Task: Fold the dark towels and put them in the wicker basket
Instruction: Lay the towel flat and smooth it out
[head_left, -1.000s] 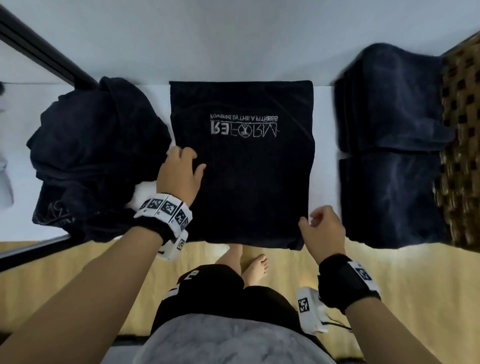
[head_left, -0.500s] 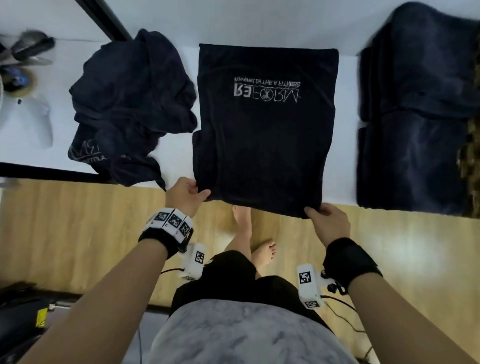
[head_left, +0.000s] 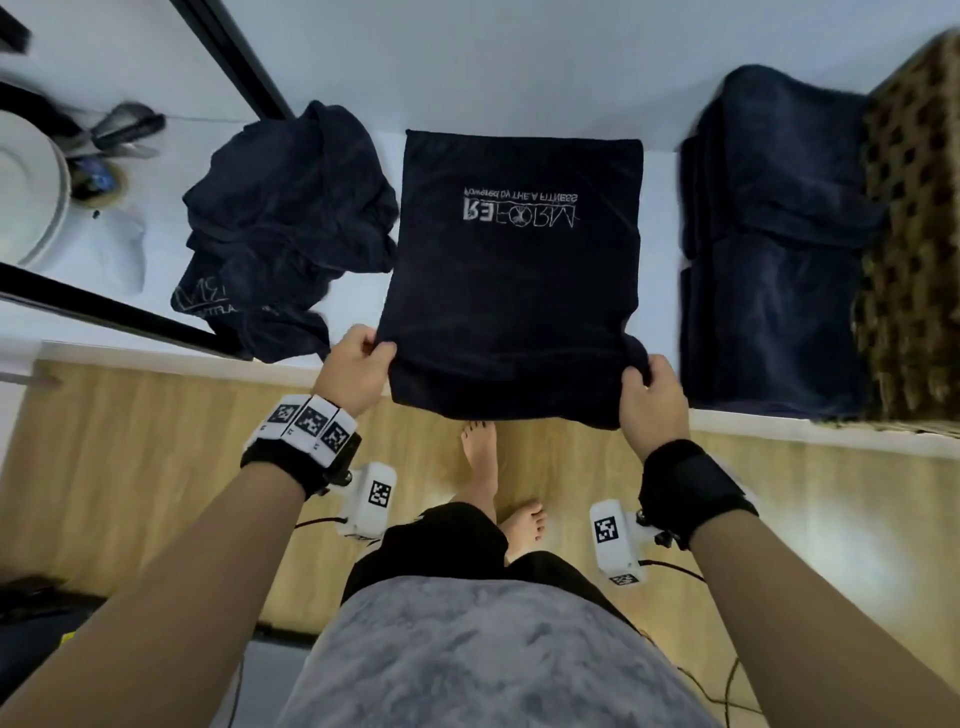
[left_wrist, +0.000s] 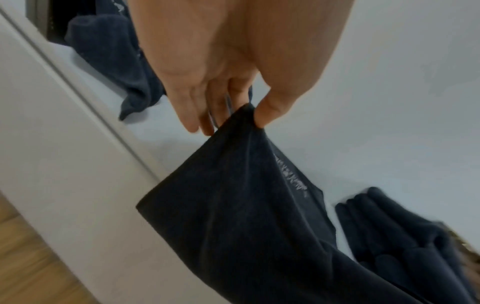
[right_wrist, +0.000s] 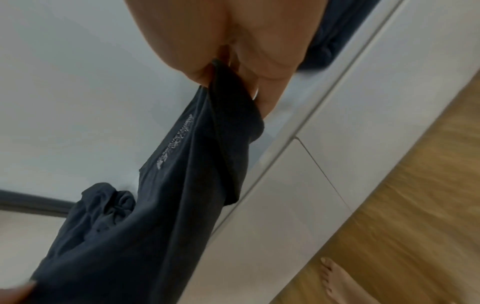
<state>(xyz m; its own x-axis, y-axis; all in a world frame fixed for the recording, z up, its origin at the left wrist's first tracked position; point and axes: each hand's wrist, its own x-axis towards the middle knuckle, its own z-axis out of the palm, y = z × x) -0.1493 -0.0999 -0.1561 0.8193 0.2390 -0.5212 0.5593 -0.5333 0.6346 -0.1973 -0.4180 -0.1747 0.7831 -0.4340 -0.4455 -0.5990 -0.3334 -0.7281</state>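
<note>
A dark towel with white lettering (head_left: 511, 270) lies half-folded on the white counter (head_left: 358, 317), its near edge lifted off the counter. My left hand (head_left: 358, 358) pinches the near left corner (left_wrist: 246, 115) between thumb and fingers. My right hand (head_left: 647, 389) grips the near right corner (right_wrist: 228, 86). A crumpled dark towel (head_left: 285, 228) lies to the left. Folded dark towels (head_left: 774, 244) are stacked on the right, beside the wicker basket (head_left: 914, 234).
A white basin (head_left: 31, 182) with a small container of tools (head_left: 98, 171) sits at far left behind a black frame (head_left: 104, 317). The counter's front edge runs above a wooden floor (head_left: 156, 457), where my bare feet (head_left: 480, 457) stand.
Both hands moved from the towel's surface to its near corners and took hold. The near edge now lifts off the counter. The head view has tilted down.
</note>
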